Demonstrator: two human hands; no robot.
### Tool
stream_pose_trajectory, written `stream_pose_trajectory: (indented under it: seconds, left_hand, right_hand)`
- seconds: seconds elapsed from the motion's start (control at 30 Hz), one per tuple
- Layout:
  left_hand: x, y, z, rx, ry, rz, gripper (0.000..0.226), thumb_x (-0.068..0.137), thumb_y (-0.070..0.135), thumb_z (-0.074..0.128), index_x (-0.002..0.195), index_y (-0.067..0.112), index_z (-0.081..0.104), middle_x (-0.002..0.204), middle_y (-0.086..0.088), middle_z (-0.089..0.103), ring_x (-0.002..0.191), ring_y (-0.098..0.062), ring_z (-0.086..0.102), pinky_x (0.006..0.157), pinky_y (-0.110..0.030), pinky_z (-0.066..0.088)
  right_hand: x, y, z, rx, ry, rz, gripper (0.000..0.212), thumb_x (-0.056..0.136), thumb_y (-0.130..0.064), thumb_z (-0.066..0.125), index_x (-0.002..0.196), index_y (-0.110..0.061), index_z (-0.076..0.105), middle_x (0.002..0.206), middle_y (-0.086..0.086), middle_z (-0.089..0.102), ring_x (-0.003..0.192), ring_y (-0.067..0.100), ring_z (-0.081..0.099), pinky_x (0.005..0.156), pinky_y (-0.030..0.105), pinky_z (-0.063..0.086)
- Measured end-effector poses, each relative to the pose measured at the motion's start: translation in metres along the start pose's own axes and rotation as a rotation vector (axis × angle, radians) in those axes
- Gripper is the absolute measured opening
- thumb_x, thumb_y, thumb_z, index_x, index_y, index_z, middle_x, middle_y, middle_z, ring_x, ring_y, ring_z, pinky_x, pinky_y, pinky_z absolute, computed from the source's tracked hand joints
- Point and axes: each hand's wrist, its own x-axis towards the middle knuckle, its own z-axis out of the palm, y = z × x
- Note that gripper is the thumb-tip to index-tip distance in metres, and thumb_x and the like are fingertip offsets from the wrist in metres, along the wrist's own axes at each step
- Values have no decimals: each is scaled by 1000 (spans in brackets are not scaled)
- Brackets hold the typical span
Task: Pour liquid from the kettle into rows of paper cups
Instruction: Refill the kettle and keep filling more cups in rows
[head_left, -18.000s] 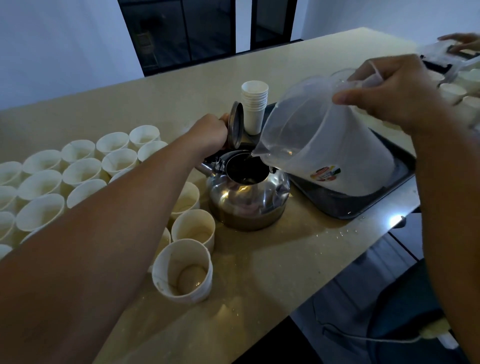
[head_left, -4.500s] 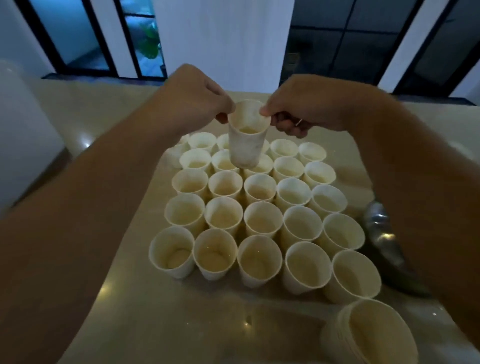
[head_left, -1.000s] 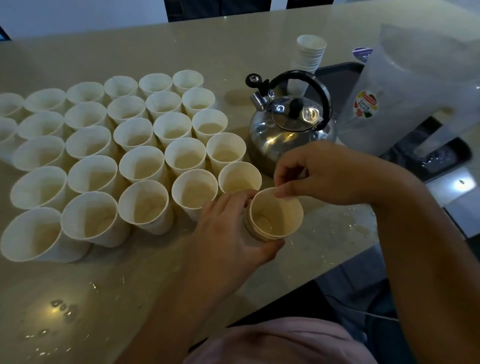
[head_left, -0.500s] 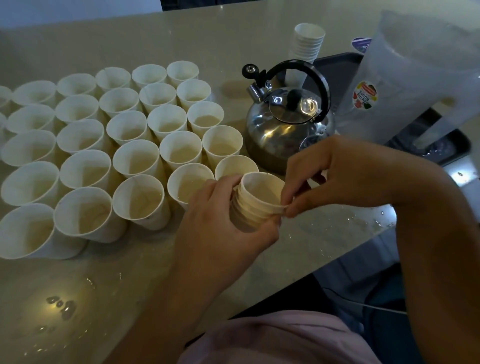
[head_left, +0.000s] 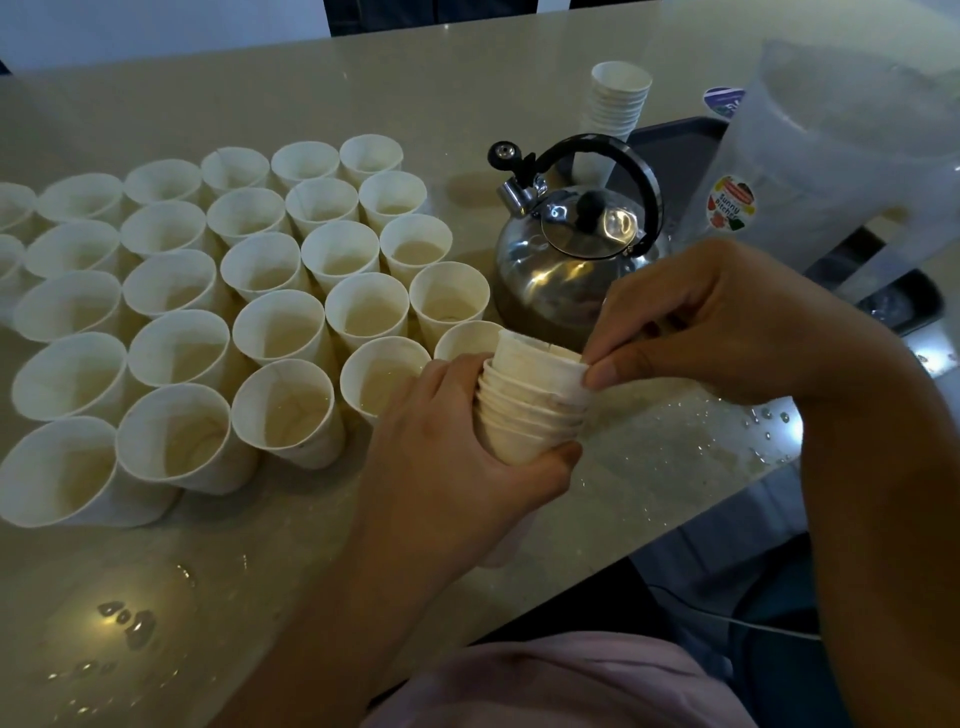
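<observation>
Broadly, a pale beige, faintly speckled stone-like surface (head_left: 467, 78) filled the view, glossy and wet with droplets; a white wall and dark window frames stood beyond its far edge.

Taking the kettle (head_left: 571, 260) as the landmark: it was a squat, rounded body of polished steel with a black arched handle, a black lid knob and a short capped spout, standing upright on the surface with its lid on. To its right stood a tall frosted plastic pitcher (head_left: 831, 156) with a coloured sticker, on a dark tray (head_left: 675, 150) that ran behind the kettle. To the kettle's left spread the rows of paper cups (head_left: 280, 322), white, tapered and open-mouthed, packed close together, several showing a little pale liquid at the bottom. Behind the kettle rose a nested white column of spare cups (head_left: 618, 104).

Just in front of the kettle, the left hand (head_left: 447, 467) held a stack of cups (head_left: 530, 410) tilted above the surface, fingers and thumb wrapped around its lower part. The right hand (head_left: 727, 322) pinched the rim of the top cup (head_left: 540, 364), thumb and fingers pressed together on the paper, that cup raised partway from the stack. A pink garment (head_left: 545, 686) showed at the bottom edge.
</observation>
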Motion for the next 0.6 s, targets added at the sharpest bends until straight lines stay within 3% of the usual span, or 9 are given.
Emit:
stream_pose_trajectory:
  seconds: [0.13, 0.3, 0.4, 0.5, 0.6]
  left_hand:
    - [-3, -3, 1, 40, -32, 2, 72, 56, 78, 65, 116, 39, 54, 101, 21, 54, 95, -6, 52, 81, -41, 52]
    - [-7, -3, -2, 20, -82, 10, 82, 56, 73, 76, 126, 46, 43, 117, 25, 55, 106, -5, 51, 88, -43, 51]
    - [-6, -1, -4, 114, -155, 35, 86, 62, 71, 77, 132, 50, 30, 119, 29, 47, 111, -4, 45, 94, -39, 47]
    - [-7, -1, -1, 202, -166, 66, 89, 64, 67, 78, 136, 47, 28, 125, 24, 49, 116, -5, 46, 96, -33, 42]
    - [-9, -3, 0, 242, -156, 59, 89, 64, 64, 77, 136, 45, 28, 129, 20, 52, 116, -9, 47, 93, -31, 37]
  right_hand:
    - [-8, 1, -17, -52, 198, -28, 9, 86, -37, 72, 94, -32, 72, 92, -12, 73, 85, 11, 70, 79, 27, 58]
    - [-16, 6, -38, -281, 465, -104, 17, 91, -27, 74, 97, -12, 71, 89, 14, 65, 76, 28, 59, 69, 38, 49]
    - [-18, 11, -41, -352, 380, -34, 14, 89, -30, 75, 95, -17, 74, 90, 3, 66, 74, 16, 60, 64, 34, 47]
    - [-14, 19, -24, -379, 162, 127, 10, 80, -44, 69, 88, -44, 64, 89, -19, 61, 82, 2, 60, 67, 12, 44]
    - [-10, 37, 0, -351, 56, 192, 10, 78, -39, 68, 85, -42, 62, 87, -19, 60, 84, -5, 59, 71, 3, 44]
